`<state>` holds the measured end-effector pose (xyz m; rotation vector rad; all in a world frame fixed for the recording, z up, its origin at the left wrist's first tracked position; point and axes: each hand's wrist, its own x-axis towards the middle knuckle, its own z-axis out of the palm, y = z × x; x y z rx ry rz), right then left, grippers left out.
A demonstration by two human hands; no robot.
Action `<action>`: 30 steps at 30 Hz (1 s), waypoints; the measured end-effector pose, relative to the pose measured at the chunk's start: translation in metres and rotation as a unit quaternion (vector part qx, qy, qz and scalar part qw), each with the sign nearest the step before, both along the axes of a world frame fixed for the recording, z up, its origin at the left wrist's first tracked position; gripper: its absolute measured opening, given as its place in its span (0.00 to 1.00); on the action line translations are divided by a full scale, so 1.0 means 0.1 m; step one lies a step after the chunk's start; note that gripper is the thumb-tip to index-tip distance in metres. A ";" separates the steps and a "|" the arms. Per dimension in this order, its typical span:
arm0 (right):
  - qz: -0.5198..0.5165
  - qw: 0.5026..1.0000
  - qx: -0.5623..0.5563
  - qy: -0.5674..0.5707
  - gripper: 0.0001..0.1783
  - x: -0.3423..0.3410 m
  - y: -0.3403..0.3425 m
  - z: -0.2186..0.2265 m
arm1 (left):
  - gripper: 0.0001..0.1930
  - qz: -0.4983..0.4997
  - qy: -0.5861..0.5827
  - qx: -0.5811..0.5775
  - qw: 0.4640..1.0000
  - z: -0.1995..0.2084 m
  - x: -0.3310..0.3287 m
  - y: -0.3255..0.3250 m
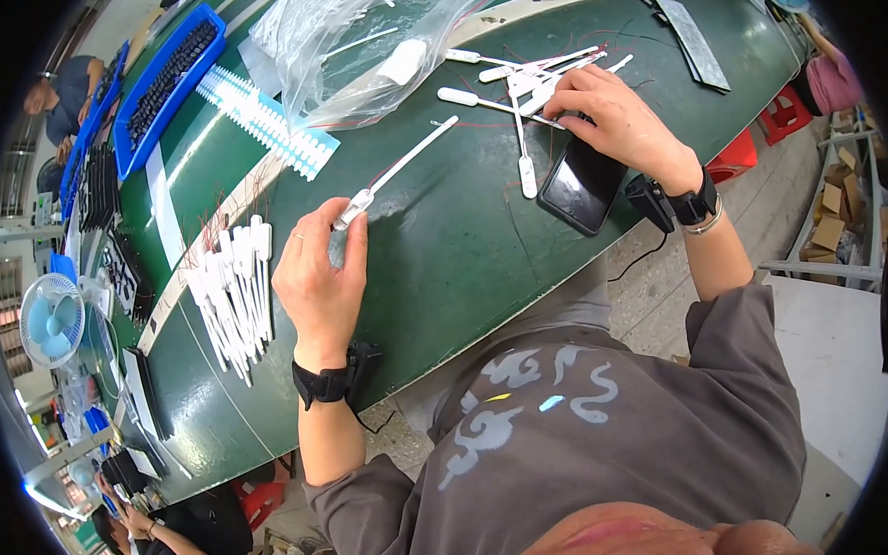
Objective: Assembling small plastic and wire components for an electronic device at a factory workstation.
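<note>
Raised over the green table, a white plastic stick with a flat paddle-shaped end (409, 165) is pinched by that end between the thumb and fingers of my left hand (317, 268). A thin red wire runs along it. My right hand (616, 117) is at a loose pile of similar white sticks (529, 83) with red wires. Its curled fingertips close on the thin end of one stick (460, 97), partly hiding it. A black smartphone (582, 189) lies just below that hand. Beside my left hand, several more white sticks (233, 290) lie in a bundle, wires outward.
A clear plastic bag (372, 89) lies at the far side, near a light-blue sheet of white pieces (273, 130). A blue tray (126, 154) holds black parts. A grey flat bar (692, 42) lies far right. Other people sit around the table; a fan (53, 320) stands left.
</note>
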<state>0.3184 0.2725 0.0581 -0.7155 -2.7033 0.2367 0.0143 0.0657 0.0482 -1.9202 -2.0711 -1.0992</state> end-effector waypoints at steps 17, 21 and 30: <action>-0.039 0.982 -0.177 0.052 0.07 -0.13 -0.21 0.27 | 0.10 -0.002 -0.039 0.030 0.999 0.03 -0.07 -0.16; -0.037 0.982 -0.170 0.076 0.07 -0.16 -0.22 0.26 | 0.10 -0.005 -0.050 0.032 0.998 0.02 -0.09 -0.17; -0.097 0.989 -0.112 -0.011 0.07 -0.01 -0.14 0.06 | 0.10 -0.002 -0.068 0.019 0.998 -0.01 -0.10 -0.20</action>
